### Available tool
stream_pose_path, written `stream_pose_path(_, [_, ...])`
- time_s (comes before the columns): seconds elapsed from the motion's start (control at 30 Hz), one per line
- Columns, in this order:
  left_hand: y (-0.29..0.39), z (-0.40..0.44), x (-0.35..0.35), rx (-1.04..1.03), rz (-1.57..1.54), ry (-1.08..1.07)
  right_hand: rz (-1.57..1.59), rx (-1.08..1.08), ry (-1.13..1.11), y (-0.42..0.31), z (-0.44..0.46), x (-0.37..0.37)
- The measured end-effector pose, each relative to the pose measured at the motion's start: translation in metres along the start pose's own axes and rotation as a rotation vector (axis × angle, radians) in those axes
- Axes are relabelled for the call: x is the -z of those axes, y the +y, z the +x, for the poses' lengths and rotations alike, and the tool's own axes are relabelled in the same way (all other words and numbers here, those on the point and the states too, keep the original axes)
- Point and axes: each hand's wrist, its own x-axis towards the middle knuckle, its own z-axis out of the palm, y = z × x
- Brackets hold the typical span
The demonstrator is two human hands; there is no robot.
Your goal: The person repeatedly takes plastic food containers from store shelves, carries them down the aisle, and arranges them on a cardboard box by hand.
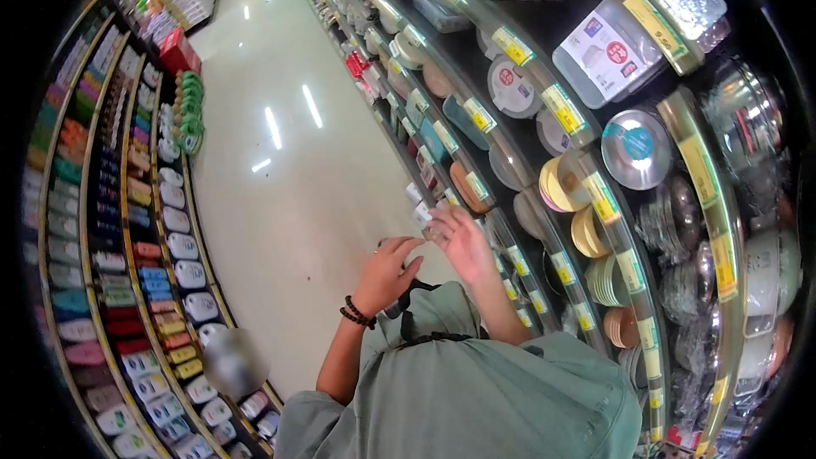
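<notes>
My left hand (387, 274), with a dark beaded bracelet (358, 313) on the wrist, is raised in front of my body. Its thumb stands apart from the fingers, and nothing shows in it. Close by on the right, my right hand (463, 245) reaches toward the shelf edge with its fingers loosely bent and apart. A small white item (422, 213) lies right by those fingertips; whether they touch it I cannot tell. Below both hands is my grey-green top (459, 382).
Shelves on the right carry metal bowls (636, 150), stacked plates (605, 280), a clear lidded container (605, 53) and yellow price tags (605, 208). On the left, shelves hold white bottles (189, 274) and coloured packs. A shiny pale floor (280, 178) runs between them, with a red box (178, 53) farther off.
</notes>
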Motion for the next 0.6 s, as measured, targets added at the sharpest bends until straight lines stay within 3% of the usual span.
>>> stream_pose_path(0.2, [-0.047,0.13,0.01,-0.193,0.045,-0.182,0.121,0.252,0.104,-0.052,0.1,-0.01])
stream_pose_path(0.37, [-0.054,0.249,0.031,-0.302,0.027,-0.243,0.225,0.383,0.022,-0.095,0.18,-0.03])
stream_pose_path(0.6, [-0.072,0.418,0.038,-0.469,-0.048,-0.137,0.491,0.543,0.045,-0.152,0.289,-0.056])
